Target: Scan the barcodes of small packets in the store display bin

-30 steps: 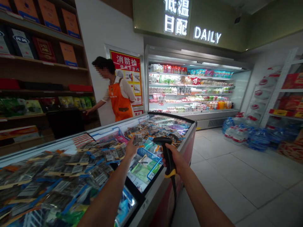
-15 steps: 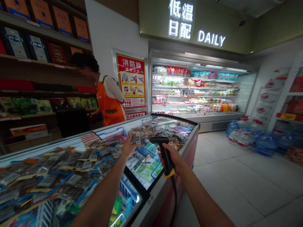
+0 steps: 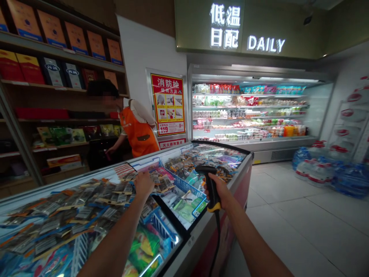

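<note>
Gripping a black-and-yellow handheld scanner (image 3: 212,190) by its handle, right hand (image 3: 221,189) wraps fingers around it; scanner is upright, just above the near edge of the chest freezer (image 3: 198,239), black cable (image 3: 217,238) hanging from the handle's bottom past the freezer's side. Left hand (image 3: 144,184) is out over the freezer, fingers curled, back of hand to camera; can't tell if it holds a packet or is just closed. Flat packets, dark with blue and tan edges, near it: big spread (image 3: 83,209) to the left, small cluster (image 3: 161,181) just right of the hand, another spread (image 3: 190,161) at the far end. Blue basket (image 3: 184,185) with green bags (image 3: 187,206) beside it, right of the black divider; second blue basket (image 3: 163,224) and green-yellow bags (image 3: 145,244) left of it, near the left forearm. Co-worker in orange apron (image 3: 141,132) leans behind the freezer, one arm reaching down, red poster (image 3: 170,104) beside them. Lit refrigerated case (image 3: 250,113) in back under DAILY sign (image 3: 265,44); water bottles (image 3: 317,171) on floor, right. Boxes (image 3: 52,29) on shelves, left.
</note>
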`<move>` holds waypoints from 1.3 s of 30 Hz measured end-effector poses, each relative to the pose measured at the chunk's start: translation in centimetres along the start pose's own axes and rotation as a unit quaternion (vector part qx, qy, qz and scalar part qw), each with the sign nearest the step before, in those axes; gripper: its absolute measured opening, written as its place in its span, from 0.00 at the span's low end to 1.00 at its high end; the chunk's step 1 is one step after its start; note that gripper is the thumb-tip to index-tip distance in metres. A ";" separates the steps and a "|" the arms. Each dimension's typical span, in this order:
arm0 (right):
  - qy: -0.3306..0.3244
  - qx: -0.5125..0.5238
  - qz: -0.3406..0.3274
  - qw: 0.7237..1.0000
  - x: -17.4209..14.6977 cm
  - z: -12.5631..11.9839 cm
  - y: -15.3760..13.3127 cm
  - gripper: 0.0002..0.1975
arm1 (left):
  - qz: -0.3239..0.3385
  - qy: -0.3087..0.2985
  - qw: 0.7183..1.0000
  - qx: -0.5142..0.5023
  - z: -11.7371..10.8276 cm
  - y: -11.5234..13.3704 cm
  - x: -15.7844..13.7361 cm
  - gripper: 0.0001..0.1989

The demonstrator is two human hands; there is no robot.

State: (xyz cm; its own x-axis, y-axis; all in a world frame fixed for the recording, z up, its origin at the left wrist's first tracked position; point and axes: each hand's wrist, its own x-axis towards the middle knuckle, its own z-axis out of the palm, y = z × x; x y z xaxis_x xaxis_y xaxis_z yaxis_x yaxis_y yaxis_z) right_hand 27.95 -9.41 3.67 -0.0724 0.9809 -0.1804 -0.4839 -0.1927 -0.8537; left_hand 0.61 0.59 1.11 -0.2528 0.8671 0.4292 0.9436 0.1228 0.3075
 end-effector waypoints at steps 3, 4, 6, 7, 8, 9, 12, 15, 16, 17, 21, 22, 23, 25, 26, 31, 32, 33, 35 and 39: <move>0.021 0.003 -0.022 1.000 -0.3 -1.3 -0.6 0.13 | -0.001 0.056 0.998 0.028 -0.1 1.5 -0.6 0.22; 0.031 0.001 -0.029 0.999 -0.3 -1.9 -0.9 0.13 | 0.002 0.059 0.998 0.019 0.0 2.3 -0.8 0.23; 0.051 0.001 -0.040 0.998 -0.4 -3.2 -1.3 0.12 | 0.016 0.044 0.999 -0.010 0.5 4.3 -1.2 0.24; 0.060 0.003 -0.044 0.997 -0.4 -3.8 -1.4 0.12 | 0.025 0.027 0.999 -0.024 0.9 5.5 -1.5 0.24; 0.070 0.005 -0.048 0.996 -0.4 -4.4 -1.6 0.12 | 0.036 0.008 0.999 -0.037 1.5 6.7 -1.8 0.24; 0.078 0.007 -0.051 0.996 -0.4 -5.0 -1.7 0.13 | 0.048 -0.011 0.998 -0.049 2.1 8.0 -2.2 0.24; 0.103 0.004 -0.051 0.993 -0.6 -6.6 -1.9 0.14 | 0.088 -0.070 0.991 -0.073 4.1 11.8 -3.8 0.25; 0.119 0.004 -0.047 0.992 -0.8 -7.7 -1.9 0.14 | 0.145 -0.124 0.977 -0.093 6.0 15.5 -6.0 0.25; 0.120 0.004 -0.048 0.992 -0.9 -8.0 -1.9 0.14 | 0.167 -0.139 0.971 -0.096 6.6 16.5 -6.7 0.25; 0.121 0.005 -0.050 0.991 -1.0 -8.2 -1.8 0.14 | 0.190 -0.154 0.965 -0.097 7.0 17.4 -7.4 0.24; 0.127 0.010 -0.053 0.990 -1.2 -8.7 -1.7 0.12 | 0.299 -0.195 0.931 -0.075 8.3 19.2 -9.3 0.21; 0.129 0.010 -0.052 0.990 -1.2 -8.7 -1.6 0.12 | 0.318 -0.196 0.925 -0.068 8.4 19.2 -9.4 0.21; 0.130 0.009 -0.050 0.990 -1.1 -8.7 -1.6 0.12 | 0.326 -0.192 0.923 -0.061 8.4 19.0 -9.4 0.20; 0.129 0.008 -0.047 0.991 -1.0 -8.7 -1.5 0.13 | 0.314 -0.177 0.932 -0.048 8.2 18.3 -8.8 0.19; 0.127 0.009 -0.044 0.991 -0.9 -8.6 -1.4 0.14 | 0.299 -0.166 0.939 -0.038 8.0 17.9 -8.4 0.18; 0.114 0.003 -0.032 0.993 -0.2 -7.9 -0.7 0.14 | 0.213 -0.130 0.968 0.012 6.8 15.9 -5.8 0.13; 0.110 0.001 -0.031 0.993 -0.1 -7.6 -0.6 0.14 | 0.198 -0.134 0.971 0.000 6.8 15.6 -5.3 0.14; 0.105 0.000 -0.032 0.994 0.0 -7.4 -0.5 0.14 | 0.180 -0.144 0.973 -0.022 6.8 15.4 -4.9 0.16; 0.094 0.001 -0.028 0.995 0.2 -6.8 -0.3 0.14 | 0.117 -0.181 0.971 -0.107 7.0 15.0 -4.1 0.20; 0.095 0.000 -0.012 0.995 0.3 -5.4 -0.2 0.13 | -0.012 -0.240 0.936 -0.256 7.9 14.2 -2.9 0.13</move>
State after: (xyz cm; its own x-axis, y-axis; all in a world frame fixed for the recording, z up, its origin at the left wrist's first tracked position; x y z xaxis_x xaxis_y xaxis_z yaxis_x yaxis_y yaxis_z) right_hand 32.72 -9.19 1.10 0.1044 0.9627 -0.2495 -0.4842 -0.1699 -0.8583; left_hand 16.45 3.63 -2.44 -0.0316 0.9992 0.0230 0.6815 0.0048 0.7318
